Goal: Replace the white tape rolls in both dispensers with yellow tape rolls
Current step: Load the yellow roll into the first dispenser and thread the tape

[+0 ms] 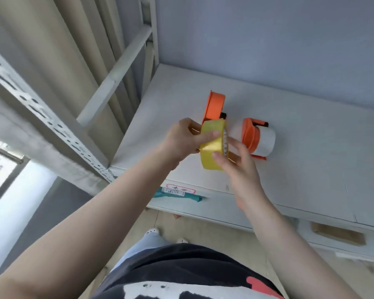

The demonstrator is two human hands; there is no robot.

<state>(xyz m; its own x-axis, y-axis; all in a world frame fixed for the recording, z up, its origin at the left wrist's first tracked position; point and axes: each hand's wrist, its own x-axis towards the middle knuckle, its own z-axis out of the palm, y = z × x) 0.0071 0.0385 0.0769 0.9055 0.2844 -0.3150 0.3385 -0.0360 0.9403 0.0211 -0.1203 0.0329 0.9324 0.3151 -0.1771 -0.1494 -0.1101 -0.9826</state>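
A yellow tape roll [212, 147] is held on edge above the white shelf [311, 165]. My left hand [181, 139] grips its left side with the thumb across the outer band. My right hand [238, 162] touches its right side, thumb on the yellow band and fingers spread by the core. Behind the roll stands an orange dispenser [214, 106], partly hidden by it. To the right lies a second orange dispenser [249, 134] with a white tape roll [266, 140] mounted on it.
The shelf is part of a white metal rack with a slotted upright [52, 130] at the left. A red-framed label [180, 188] and teal tape [175, 196] mark the shelf's front edge. A lower shelf holds a brown-lined tray [337, 234]. The wall is behind.
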